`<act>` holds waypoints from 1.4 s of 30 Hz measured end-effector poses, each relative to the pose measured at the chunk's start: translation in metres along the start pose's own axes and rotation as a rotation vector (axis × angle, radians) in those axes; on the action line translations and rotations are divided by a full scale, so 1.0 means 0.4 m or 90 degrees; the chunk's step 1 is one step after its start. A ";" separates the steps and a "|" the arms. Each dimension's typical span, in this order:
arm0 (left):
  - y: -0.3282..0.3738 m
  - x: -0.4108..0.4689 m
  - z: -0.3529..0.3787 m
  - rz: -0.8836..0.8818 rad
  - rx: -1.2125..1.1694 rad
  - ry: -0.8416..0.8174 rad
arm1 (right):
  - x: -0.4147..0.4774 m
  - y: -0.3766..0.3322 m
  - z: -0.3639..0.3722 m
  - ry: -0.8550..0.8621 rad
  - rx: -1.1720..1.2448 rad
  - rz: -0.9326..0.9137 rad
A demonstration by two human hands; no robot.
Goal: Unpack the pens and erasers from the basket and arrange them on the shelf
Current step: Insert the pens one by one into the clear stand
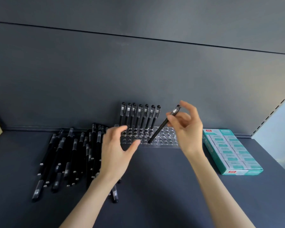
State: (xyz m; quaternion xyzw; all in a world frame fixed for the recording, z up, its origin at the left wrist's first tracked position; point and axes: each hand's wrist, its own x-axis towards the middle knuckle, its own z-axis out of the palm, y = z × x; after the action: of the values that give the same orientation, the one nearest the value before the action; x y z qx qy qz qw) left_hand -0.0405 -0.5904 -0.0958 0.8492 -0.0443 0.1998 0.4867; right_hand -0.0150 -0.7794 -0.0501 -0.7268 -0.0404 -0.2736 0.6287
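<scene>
Right hand: fingers pinch black pen near capped top. Pen slanted, lower tip at front-row hole of clear plastic holder below fingers; high grip likely for steering tip in.
Left hand to left: fingers loosely curved, holding nothing, thumb by holder's front edge, perhaps to steady it; contact unclear.
Behind tip: seven standing pens, slim, see-through caps, back row.
Further left: loose pens heaped flat on dark matte shelf.
Right: teal cardboard box of erasers.
Basket out of view.

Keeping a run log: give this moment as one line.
right hand: pinches tilted pen, tip at rack front row | left hand: open | standing pens: back row | left to right: loose pens, rack, eraser box
</scene>
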 end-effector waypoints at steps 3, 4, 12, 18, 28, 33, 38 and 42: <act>-0.015 0.051 -0.009 -0.065 0.141 -0.039 | 0.034 0.001 -0.016 0.038 -0.059 -0.063; -0.022 0.064 -0.008 -0.076 0.192 -0.061 | 0.043 0.003 -0.016 0.042 -0.073 -0.081; -0.047 0.105 -0.006 -0.068 0.314 -0.091 | 0.079 0.050 -0.002 0.037 -0.124 -0.157; -0.044 0.109 -0.012 -0.080 0.259 -0.077 | 0.075 0.082 0.020 -0.037 -0.187 -0.143; -0.041 0.109 -0.015 -0.085 0.277 -0.090 | 0.067 0.089 0.033 -0.098 -0.261 -0.100; -0.038 0.109 -0.015 -0.067 0.320 -0.089 | 0.054 0.083 0.025 -0.081 -0.264 -0.105; -0.026 0.098 -0.034 -0.041 0.323 -0.070 | 0.030 0.052 0.018 -0.074 -0.280 -0.133; -0.025 0.062 -0.082 -0.038 0.260 -0.008 | -0.024 0.020 0.026 -0.017 -0.266 -0.167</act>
State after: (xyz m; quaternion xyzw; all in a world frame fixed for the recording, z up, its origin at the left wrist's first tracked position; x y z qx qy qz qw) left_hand -0.0249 -0.5543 -0.0798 0.9323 0.0191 0.1850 0.3102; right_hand -0.0165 -0.7686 -0.0622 -0.8331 -0.0856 -0.3456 0.4233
